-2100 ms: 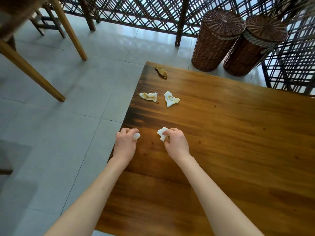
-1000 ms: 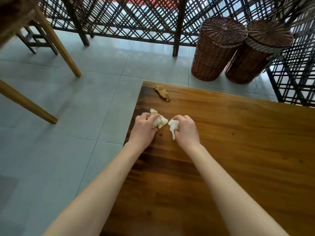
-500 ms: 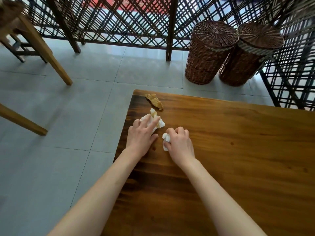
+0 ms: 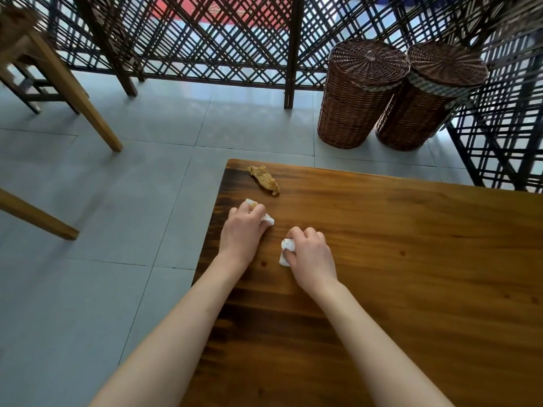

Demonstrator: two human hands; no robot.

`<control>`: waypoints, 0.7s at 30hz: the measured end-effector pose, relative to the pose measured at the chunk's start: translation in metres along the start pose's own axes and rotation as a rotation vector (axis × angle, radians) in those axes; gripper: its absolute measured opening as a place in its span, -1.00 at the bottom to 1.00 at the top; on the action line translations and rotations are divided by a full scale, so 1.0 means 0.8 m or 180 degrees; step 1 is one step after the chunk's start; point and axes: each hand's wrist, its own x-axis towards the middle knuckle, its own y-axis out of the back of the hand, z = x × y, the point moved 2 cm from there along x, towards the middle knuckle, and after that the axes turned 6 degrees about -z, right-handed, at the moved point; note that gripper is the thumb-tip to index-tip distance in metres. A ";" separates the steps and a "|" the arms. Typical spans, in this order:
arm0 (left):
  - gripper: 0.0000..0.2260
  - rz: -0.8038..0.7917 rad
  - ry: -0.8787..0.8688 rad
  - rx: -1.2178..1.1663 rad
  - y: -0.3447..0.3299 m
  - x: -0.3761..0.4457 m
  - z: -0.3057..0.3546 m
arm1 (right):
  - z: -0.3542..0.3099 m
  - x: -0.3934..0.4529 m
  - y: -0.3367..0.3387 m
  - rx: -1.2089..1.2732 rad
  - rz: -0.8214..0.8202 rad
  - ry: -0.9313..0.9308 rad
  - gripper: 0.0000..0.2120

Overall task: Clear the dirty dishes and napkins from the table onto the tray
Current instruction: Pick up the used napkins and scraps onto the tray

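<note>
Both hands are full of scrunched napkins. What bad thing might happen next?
The brown-stained napkin lies close to the table corner, so a careless reach might knock it to the floor. The left hand and right hand each already hold white napkins, so grabbing another might loosen a grip. No tray is in view.

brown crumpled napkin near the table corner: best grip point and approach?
Pinch the brown napkin across its narrow middle, coming from above. It lies flat and elongated, slanting diagonally near the table corner, with open wood on both long sides for fingers. Both hands already hold white napkins.
</note>
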 end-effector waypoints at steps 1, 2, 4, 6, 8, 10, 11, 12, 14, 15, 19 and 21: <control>-0.82 0.0028 -0.0001 0.0000 0.000 0.000 0.000 | 0.001 0.001 0.001 0.0068 -0.0011 -0.0019 -0.76; -0.82 0.0079 0.0003 -0.0007 0.002 0.002 -0.001 | 0.003 0.002 0.005 0.0171 -0.0007 -0.0053 -0.77; -0.83 0.0235 0.0018 -0.0061 0.012 0.011 -0.002 | 0.007 0.009 0.015 0.0394 0.0051 -0.0124 -0.78; -0.84 0.0393 0.0007 -0.0153 0.027 0.030 0.000 | 0.008 0.020 0.026 0.0507 0.0116 -0.0128 -0.79; -0.82 0.0484 -0.0051 -0.0196 0.040 0.054 0.006 | 0.007 0.033 0.035 0.0535 0.0158 -0.0103 -0.79; -0.80 0.0433 -0.0158 -0.0151 0.045 0.077 0.014 | 0.004 0.043 0.039 0.0562 0.0207 -0.0100 -0.80; -0.78 0.0346 -0.0209 -0.0093 0.044 0.086 0.016 | 0.003 0.047 0.039 0.0588 0.0229 -0.0107 -0.80; -0.77 0.0233 -0.0254 -0.0007 0.041 0.093 0.018 | 0.003 0.051 0.038 0.0617 0.0248 -0.0114 -0.80; -0.75 -0.0019 -0.0306 0.0158 0.031 0.105 0.016 | 0.004 0.057 0.036 0.0689 0.0286 -0.0135 -0.80; -0.75 -0.0155 -0.0290 0.0189 0.026 0.108 0.013 | 0.005 0.059 0.035 0.0724 0.0307 -0.0153 -0.80; -0.74 -0.0513 -0.0198 0.0121 0.010 0.106 0.010 | 0.009 0.060 0.030 0.0809 0.0325 -0.0230 -0.78; -0.67 -0.0540 -0.0268 0.0264 0.006 0.103 0.011 | 0.012 0.057 0.030 0.0821 0.0302 -0.0236 -0.78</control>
